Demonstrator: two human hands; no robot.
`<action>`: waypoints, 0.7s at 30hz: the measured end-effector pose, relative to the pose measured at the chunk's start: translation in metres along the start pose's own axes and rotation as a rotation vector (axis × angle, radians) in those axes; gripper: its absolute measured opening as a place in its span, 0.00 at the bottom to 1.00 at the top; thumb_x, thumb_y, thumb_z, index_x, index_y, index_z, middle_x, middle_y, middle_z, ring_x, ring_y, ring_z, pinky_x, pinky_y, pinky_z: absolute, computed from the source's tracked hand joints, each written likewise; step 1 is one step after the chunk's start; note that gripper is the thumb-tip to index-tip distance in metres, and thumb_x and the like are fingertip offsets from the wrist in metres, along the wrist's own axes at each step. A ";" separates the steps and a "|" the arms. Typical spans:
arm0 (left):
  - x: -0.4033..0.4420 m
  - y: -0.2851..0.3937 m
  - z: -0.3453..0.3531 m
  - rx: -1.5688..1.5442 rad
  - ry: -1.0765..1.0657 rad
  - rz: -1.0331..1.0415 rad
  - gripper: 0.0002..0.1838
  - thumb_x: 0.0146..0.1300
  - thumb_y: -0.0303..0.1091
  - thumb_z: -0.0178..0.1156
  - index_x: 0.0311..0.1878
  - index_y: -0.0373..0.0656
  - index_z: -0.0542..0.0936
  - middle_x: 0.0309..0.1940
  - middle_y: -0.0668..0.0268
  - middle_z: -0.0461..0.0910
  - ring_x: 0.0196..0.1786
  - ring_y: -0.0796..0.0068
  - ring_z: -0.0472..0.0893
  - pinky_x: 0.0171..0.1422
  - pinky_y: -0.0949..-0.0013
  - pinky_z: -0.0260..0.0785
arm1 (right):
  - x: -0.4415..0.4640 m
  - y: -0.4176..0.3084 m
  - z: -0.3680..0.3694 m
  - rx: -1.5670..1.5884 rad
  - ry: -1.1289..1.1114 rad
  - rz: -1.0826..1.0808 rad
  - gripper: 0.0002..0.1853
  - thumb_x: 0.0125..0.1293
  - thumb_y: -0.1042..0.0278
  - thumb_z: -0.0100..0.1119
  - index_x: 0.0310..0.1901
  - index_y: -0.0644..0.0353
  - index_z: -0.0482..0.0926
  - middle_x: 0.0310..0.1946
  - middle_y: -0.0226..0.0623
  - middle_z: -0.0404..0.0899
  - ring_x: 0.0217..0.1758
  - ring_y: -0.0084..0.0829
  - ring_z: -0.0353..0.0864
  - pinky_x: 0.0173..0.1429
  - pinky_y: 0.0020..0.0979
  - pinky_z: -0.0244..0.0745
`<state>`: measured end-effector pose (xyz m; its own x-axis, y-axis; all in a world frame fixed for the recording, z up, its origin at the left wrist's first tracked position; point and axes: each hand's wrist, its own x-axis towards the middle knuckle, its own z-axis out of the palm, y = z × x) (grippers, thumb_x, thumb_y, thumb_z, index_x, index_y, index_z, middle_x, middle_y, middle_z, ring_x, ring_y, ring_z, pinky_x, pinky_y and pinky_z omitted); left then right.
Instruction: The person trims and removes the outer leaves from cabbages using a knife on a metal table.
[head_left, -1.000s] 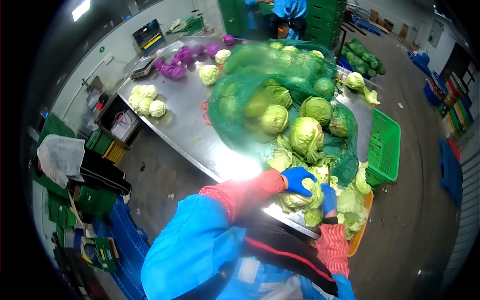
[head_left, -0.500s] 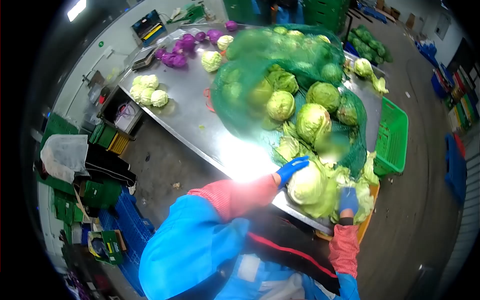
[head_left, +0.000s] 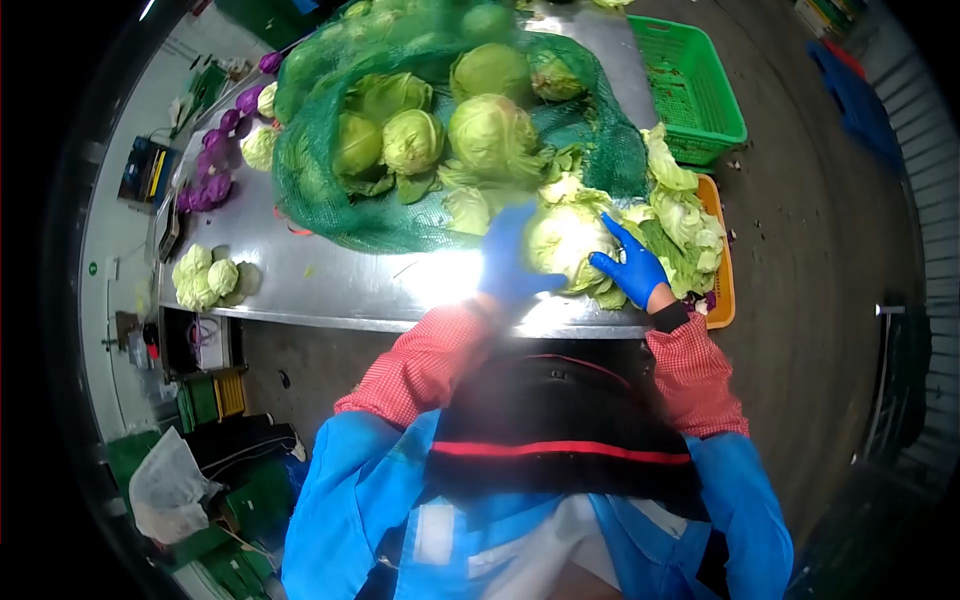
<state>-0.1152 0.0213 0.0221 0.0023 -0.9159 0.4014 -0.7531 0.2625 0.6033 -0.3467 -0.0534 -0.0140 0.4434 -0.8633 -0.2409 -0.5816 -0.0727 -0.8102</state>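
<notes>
A pale green cabbage (head_left: pixel 566 243) lies at the table's near edge between my hands. My right hand (head_left: pixel 632 264), in a blue glove, rests against its right side, thumb and fingers spread. On the other side my left hand (head_left: pixel 512 262), also blue-gloved, is smeared by motion; its fingers stretch away from me and its thumb points toward the cabbage. Whether the left hand touches it I cannot tell. Just beyond, a green mesh sack (head_left: pixel 340 222) lies opened with several cabbages, among them a large one (head_left: pixel 490 133). Loose leaves (head_left: pixel 685 225) are heaped to the right.
An orange crate (head_left: pixel 722 312) sits under the leaves at the table's right end, behind it a green crate (head_left: pixel 690 130). Purple cabbages (head_left: pixel 212 165) and small pale cabbages (head_left: pixel 203 278) are on the steel table (head_left: pixel 330 290) at left. Green crates (head_left: pixel 255 505) stand on the floor.
My view has swung to the right and down. My right hand has come from the loose leaves to the cabbage's right side. My left hand still is at its left, now blurred.
</notes>
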 end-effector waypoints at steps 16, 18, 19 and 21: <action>0.045 0.056 0.054 0.376 -0.284 -0.147 0.61 0.31 0.63 0.76 0.66 0.35 0.63 0.43 0.42 0.73 0.42 0.47 0.77 0.43 0.51 0.74 | -0.062 -0.015 0.014 -0.627 0.471 0.025 0.04 0.64 0.67 0.51 0.36 0.56 0.74 0.29 0.45 0.79 0.25 0.46 0.82 0.29 0.44 0.78; 0.045 0.056 0.060 0.425 -0.292 -0.146 0.62 0.30 0.63 0.76 0.66 0.34 0.61 0.44 0.41 0.73 0.42 0.46 0.77 0.44 0.51 0.74 | -0.046 0.000 0.012 -0.602 0.475 0.100 0.08 0.67 0.64 0.49 0.37 0.57 0.75 0.32 0.46 0.80 0.28 0.49 0.82 0.33 0.46 0.78; 0.042 0.056 0.062 0.443 -0.302 -0.136 0.63 0.30 0.63 0.76 0.66 0.34 0.61 0.45 0.40 0.72 0.43 0.46 0.77 0.45 0.50 0.74 | -0.036 0.012 0.010 -0.577 0.471 0.160 0.10 0.69 0.61 0.48 0.38 0.58 0.74 0.33 0.48 0.81 0.30 0.51 0.82 0.34 0.48 0.77; 0.032 0.056 0.060 0.478 -0.314 -0.132 0.63 0.30 0.63 0.76 0.67 0.34 0.59 0.46 0.39 0.71 0.44 0.45 0.77 0.45 0.50 0.74 | -0.025 0.023 -0.013 -0.497 0.504 0.212 0.13 0.72 0.59 0.45 0.41 0.58 0.75 0.37 0.50 0.81 0.34 0.54 0.81 0.38 0.49 0.76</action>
<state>-0.1974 -0.0119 0.0275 -0.0237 -0.9968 0.0763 -0.9731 0.0405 0.2269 -0.3802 -0.0401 -0.0196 -0.0098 -0.9999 0.0061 -0.9134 0.0065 -0.4071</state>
